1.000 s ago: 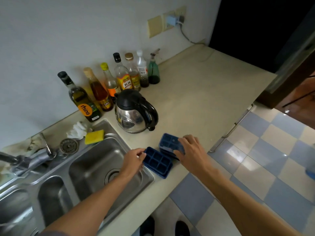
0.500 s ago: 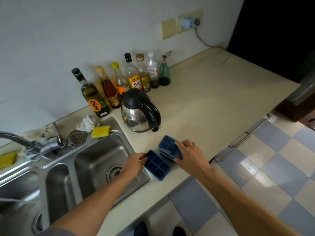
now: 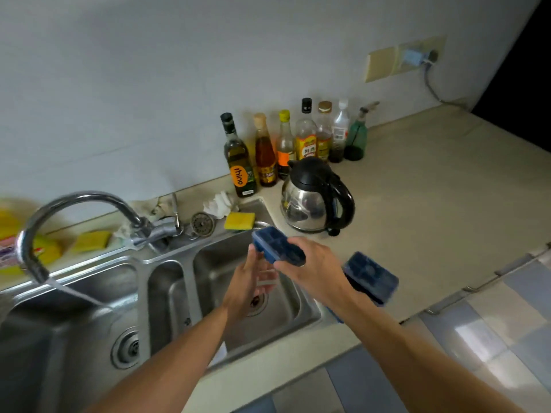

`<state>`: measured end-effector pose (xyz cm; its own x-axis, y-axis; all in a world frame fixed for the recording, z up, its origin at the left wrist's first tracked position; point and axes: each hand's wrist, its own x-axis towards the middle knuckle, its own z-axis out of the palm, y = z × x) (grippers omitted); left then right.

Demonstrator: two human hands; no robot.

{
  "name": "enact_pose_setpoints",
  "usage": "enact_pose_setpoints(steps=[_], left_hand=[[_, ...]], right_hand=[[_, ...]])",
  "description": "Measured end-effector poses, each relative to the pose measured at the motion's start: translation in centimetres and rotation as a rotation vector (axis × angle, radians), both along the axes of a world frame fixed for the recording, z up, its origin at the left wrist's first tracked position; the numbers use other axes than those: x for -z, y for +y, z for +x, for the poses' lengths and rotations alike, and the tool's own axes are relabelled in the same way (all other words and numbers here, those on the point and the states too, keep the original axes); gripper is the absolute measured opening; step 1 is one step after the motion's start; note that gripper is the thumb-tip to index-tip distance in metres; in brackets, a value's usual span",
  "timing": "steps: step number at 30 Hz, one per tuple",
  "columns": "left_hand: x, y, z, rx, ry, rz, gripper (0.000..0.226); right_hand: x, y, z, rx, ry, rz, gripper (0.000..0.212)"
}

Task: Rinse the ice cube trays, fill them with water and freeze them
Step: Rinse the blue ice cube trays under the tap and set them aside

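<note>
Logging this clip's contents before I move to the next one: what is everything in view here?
Held tray: one, dark blue, above the right basin.
Counter tray: at least one, dark blue, counter right of the sink.
Sink: one, steel, several basins.
Faucet: one, chrome, running into the left basin.
Kettle: one, steel and black, counter behind the sink.
Bottles: seven, mixed colours, along the wall.
Sponges: two, yellow, sink ledge.
Strainer: one, metal, sink ledge.
Cloth: one, white, sink ledge.
Right hand: grips the held tray.
Left hand: at the held tray's near edge, grip unclear.
</note>
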<state>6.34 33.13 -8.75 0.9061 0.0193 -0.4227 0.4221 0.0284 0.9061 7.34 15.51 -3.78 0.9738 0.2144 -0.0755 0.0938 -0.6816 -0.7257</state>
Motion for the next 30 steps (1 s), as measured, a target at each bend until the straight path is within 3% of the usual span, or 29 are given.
enact_pose_setpoints(steps=[3,8,16,21,27,30], left_hand=[[0.1,5.3,-1.1,-0.133,0.040,-0.149,0.077],[0.7,17.4,-3.3,-0.260,0.128,-0.249,0.068],[2.7,34.5,-6.6,-0.336,0.223,-0.153,0.058],[4.2,39.7,-7.1,-0.287,0.258,-0.051,0.068],[4.4,42.8,-5.5,-0.196,0.231,0.053,0.066],[4.3,43.6,-4.7,-0.163,0.196,0.098,0.061]], right_hand=[[0.4,7.3,-0.7,-0.055,0.034,0.001,0.060],[2.0,21.0,-2.6,-0.118,0.147,0.027,0.065],[5.1,39.7,-4.5,-0.240,0.332,-0.036,0.060],[6.5,44.9,-4.9,-0.206,0.469,0.062,0.054],[7.6,47.3,-4.0,-0.110,0.468,0.105,0.061],[8.0,47.9,-3.7,-0.088,0.445,0.122,0.052]])
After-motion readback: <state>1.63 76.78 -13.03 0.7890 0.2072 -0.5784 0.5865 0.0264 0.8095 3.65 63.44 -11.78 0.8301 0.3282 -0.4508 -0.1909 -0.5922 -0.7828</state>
